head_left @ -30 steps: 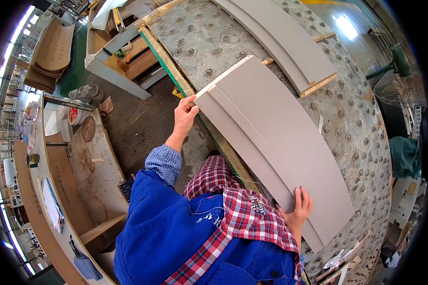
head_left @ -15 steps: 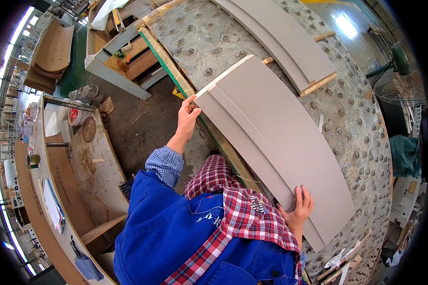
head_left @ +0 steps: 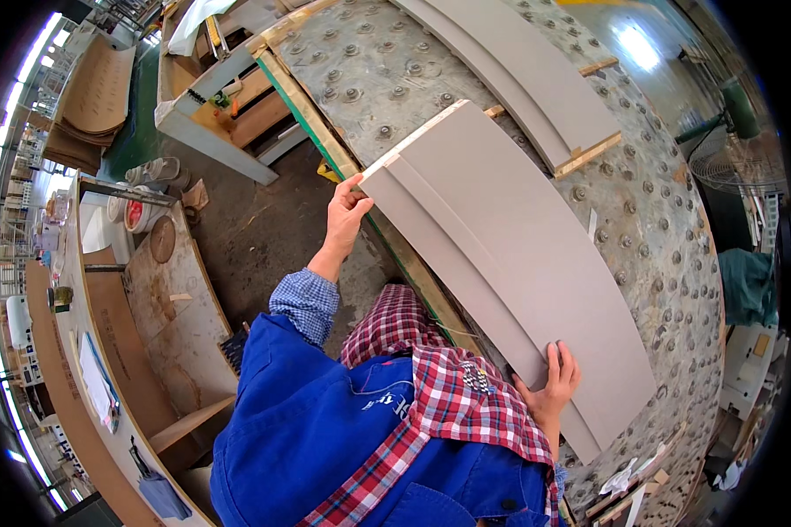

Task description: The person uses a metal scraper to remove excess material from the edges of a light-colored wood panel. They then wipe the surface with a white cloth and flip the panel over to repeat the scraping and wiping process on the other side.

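A long, curved grey panel (head_left: 518, 246) with a stepped strip along its near side lies at a slant over the studded table (head_left: 624, 255). At its far left corner, my left hand (head_left: 347, 215) pinches the edge between thumb and fingers. Farther down, my right hand (head_left: 554, 386) rests on the panel near its lower end. Its fingers lie on the top face, and the thumb is spread toward the near edge. The underside of the panel is hidden. Beyond it lies a second curved grey panel (head_left: 527, 79) of similar shape, with a bare wood-coloured end.
Wooden strips (head_left: 624, 501) and white scraps lie at the table's lower right. To the left stand a workbench (head_left: 185, 342) with a partition, and buckets (head_left: 141, 213). A wooden cabinet frame (head_left: 228, 140) holds tools at the upper left. A caged fan (head_left: 734, 162) stands at right.
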Demonstrator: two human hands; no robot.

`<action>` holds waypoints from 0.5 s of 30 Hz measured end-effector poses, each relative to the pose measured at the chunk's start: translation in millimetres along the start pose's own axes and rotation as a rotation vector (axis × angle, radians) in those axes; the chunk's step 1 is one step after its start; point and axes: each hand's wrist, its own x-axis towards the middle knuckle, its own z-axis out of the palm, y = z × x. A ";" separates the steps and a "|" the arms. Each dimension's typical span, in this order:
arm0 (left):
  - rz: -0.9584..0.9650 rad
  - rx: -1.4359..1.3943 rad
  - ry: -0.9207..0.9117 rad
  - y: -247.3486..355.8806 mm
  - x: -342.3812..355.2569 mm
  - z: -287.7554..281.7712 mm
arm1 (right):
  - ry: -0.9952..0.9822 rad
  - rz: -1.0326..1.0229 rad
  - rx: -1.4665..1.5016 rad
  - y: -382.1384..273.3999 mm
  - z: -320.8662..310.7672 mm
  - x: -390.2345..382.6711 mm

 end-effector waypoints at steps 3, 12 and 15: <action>0.027 -0.013 0.009 0.1 0.1 0.0 | 0.001 -0.002 -0.006 0.5 0.4 -0.2; 0.032 0.068 0.022 -4.6 9.0 -5.9 | 0.007 -0.007 -0.019 1.6 1.9 -1.0; -0.010 -0.022 0.037 -7.4 7.0 -4.0 | 0.007 -0.006 -0.017 1.5 1.6 -1.0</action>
